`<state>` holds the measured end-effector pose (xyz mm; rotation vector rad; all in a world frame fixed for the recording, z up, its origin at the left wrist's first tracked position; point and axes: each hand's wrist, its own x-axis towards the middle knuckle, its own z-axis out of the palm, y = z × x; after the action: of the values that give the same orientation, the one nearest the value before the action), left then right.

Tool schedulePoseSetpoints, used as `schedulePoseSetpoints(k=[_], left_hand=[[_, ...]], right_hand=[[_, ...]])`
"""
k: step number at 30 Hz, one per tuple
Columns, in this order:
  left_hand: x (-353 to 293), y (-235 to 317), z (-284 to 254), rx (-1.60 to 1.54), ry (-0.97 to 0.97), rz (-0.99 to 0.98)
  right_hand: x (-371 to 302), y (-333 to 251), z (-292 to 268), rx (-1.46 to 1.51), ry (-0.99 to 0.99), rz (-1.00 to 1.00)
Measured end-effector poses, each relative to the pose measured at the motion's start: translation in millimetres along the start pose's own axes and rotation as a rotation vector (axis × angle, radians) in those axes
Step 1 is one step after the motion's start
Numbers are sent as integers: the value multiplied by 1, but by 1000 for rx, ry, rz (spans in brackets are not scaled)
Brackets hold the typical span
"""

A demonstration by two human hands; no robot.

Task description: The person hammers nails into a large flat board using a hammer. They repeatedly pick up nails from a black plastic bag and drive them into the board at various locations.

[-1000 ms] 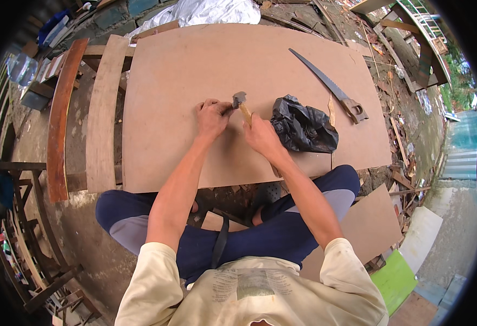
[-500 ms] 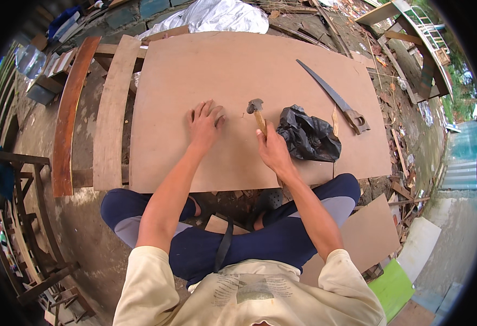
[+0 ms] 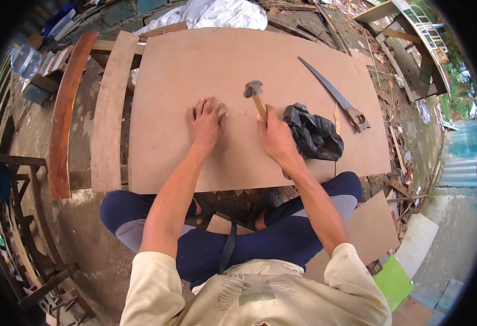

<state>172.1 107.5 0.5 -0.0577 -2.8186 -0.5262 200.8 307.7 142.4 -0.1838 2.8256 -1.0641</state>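
Outdoors, on a yard floor strewn with wood scraps and leaves, a low bench topped with a wide, flat sheet of tan-brown board (image 3: 195, 65) spreads in front of a seated person in a cream shirt (image 3: 154, 282) and navy trousers with grey panels (image 3: 273, 244). Left of it run two long boards, a glossy reddish-brown plank (image 3: 67, 122) and, closer in, a pale, unvarnished wooden plank (image 3: 111, 108). Beyond the far edge lies a crumpled silver sheet (image 3: 216, 15).

At the middle of the bench, the left hand (image 3: 206, 124) lies palm down toward the board, its fingers spread and pointing to the far side; its grip is wide and holds nothing. To its right, the right hand (image 3: 276, 136) has its grip closed round the wooden handle of a hammer with a dark metal head (image 3: 258, 102). That head points to the far side, over the middle of the bench. Between the two hands is a thin, dark sliver (image 3: 245, 113), probably a nail, though it is too small to be sure.

Just right of the right hand sits a crumpled black plastic bag (image 3: 314, 135). Farther right, a grey-bladed handsaw with a brown wooden handle (image 3: 333, 93) lies slantwise, its handle toward the near right. Near right, beyond the bench, a bright green flat panel (image 3: 393, 282) rests beside a white one (image 3: 417, 244).
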Motion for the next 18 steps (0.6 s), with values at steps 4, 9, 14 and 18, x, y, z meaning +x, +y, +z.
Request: schedulePoseSetpoints(k=[4,9,14,18], left_hand=[[2,1,-3,-27,-18,-18],[3,10,4,-43,-5,-4],[3,1,0,-18,13,-11],[2,-4,-4,-13,20,-10]], right_hand=[[-1,-21,-12,153,232,-143],[1,44,33,-65,10,68],[3,-8,-2,37,33,24],[-2,-23,-2,174,245,-106]])
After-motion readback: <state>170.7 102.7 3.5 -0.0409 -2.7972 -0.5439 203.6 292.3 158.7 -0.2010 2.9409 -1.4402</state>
